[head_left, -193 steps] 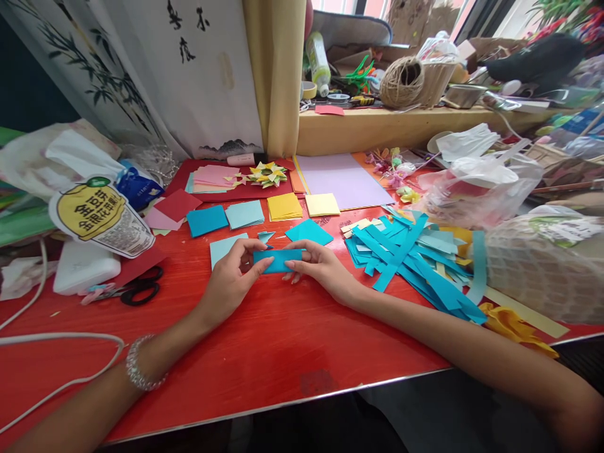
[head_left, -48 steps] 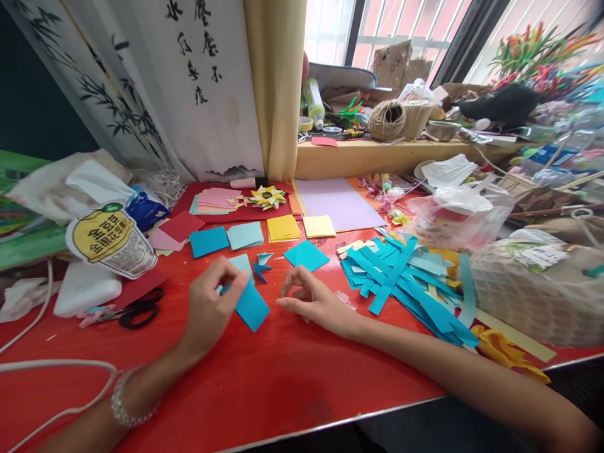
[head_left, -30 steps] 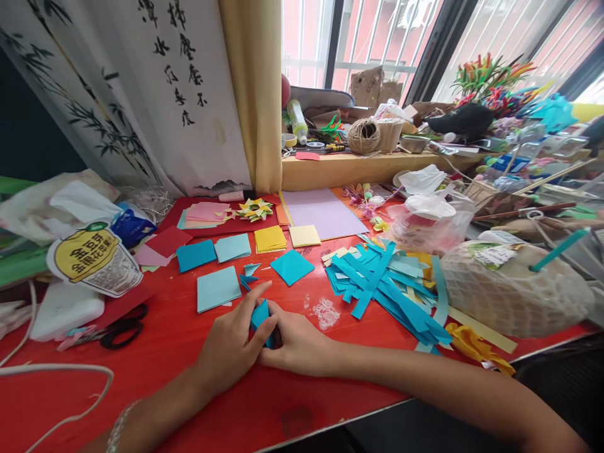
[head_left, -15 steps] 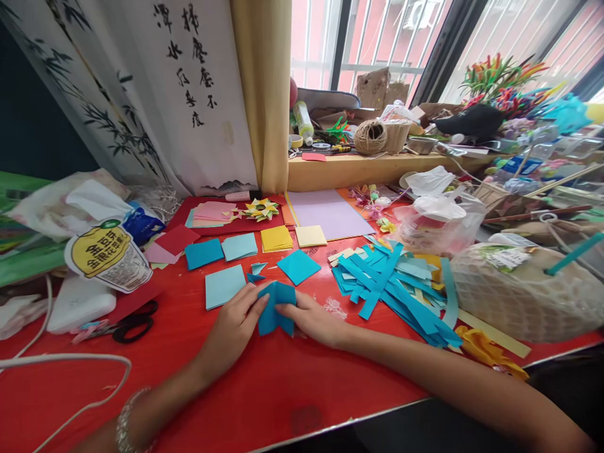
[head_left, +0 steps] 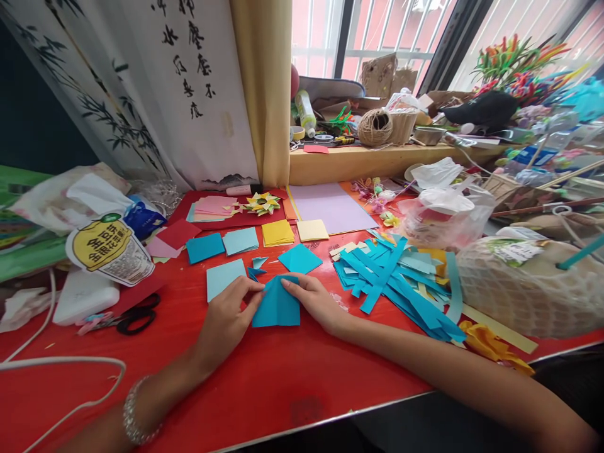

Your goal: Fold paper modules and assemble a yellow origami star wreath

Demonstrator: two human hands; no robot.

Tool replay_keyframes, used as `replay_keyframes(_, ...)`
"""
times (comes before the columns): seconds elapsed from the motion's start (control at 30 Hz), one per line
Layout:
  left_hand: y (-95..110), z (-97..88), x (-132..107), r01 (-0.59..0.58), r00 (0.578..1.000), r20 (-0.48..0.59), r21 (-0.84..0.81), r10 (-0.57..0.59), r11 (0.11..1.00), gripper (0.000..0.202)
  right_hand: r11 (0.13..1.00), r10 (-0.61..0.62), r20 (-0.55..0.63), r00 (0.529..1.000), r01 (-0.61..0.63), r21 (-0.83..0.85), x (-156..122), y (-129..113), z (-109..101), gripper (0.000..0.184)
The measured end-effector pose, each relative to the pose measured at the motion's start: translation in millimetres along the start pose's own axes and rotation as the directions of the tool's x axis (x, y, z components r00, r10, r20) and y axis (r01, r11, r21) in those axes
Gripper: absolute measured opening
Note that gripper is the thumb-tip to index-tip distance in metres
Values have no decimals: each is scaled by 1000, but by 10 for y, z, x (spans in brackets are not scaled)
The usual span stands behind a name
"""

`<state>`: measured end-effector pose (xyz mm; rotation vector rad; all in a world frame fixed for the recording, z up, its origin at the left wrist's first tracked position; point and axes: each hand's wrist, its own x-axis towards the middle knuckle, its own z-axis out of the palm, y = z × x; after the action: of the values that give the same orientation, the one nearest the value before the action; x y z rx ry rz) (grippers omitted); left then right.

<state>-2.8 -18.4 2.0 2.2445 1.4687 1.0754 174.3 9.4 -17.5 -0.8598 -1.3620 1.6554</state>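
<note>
A blue sheet of origami paper [head_left: 277, 305] with a crease down its middle is held between my two hands near the table's front. My left hand [head_left: 229, 308] pinches its upper left corner, which looks folded inward. The fingers of my right hand [head_left: 316, 302] grip the upper right edge, thumb on top. Just beyond the sheet lie small folded blue pieces [head_left: 257, 270] and a blue paper square [head_left: 301, 258]. A light blue stack [head_left: 225, 277] sits beside my left hand, partly covered by it.
Cut blue paper strips [head_left: 387, 277] are heaped to the right, by a netted white bundle [head_left: 523, 289]. Black-handled scissors [head_left: 139, 314] and a white cable [head_left: 117, 371] lie left. Yellow squares [head_left: 277, 233] and a folded paper ring [head_left: 262, 203] sit farther back.
The blue sheet has gone from standing folded along its crease to lying flatter and more open. My left hand has shifted to its upper left corner. The view has tipped slightly down.
</note>
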Motion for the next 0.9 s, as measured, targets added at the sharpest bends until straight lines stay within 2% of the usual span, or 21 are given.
replay_keyframes(0.1,-62,-4,16,-255,965,-20,148,261,956,9,997,32,-27,999,-30,74,10,-29,8,25)
replay_keyframes(0.23,-133,-22,42,-469,867,6,343,498,814,16,980,97,-28,995,-90,175,20,-50,18,25)
replay_keyframes(0.37,-171,-56,57,-617,756,91,428,648,660,22,967,113,26,993,-116,227,9,-51,22,24)
replay_keyframes(0.47,-189,-79,68,-701,678,160,436,718,565,23,961,114,42,993,-121,249,3,-38,16,23)
replay_keyframes(0.53,-200,-90,75,-738,642,201,423,740,525,23,958,130,36,991,-135,253,6,-25,8,23)
replay_keyframes(0.6,-208,-98,78,-754,628,219,409,746,515,22,956,156,15,988,-155,249,11,-14,0,23)
replay_keyframes(0.7,-214,-107,74,-753,636,227,389,737,530,20,953,187,-5,982,-180,244,18,-10,-7,24)
replay_keyframes(0.8,-216,-110,67,-749,649,237,368,723,551,21,949,182,12,983,-179,258,17,-19,-6,24)
replay_keyframes(0.9,-218,-103,63,-753,643,247,376,725,540,21,949,159,35,987,-162,270,15,-27,-3,22)
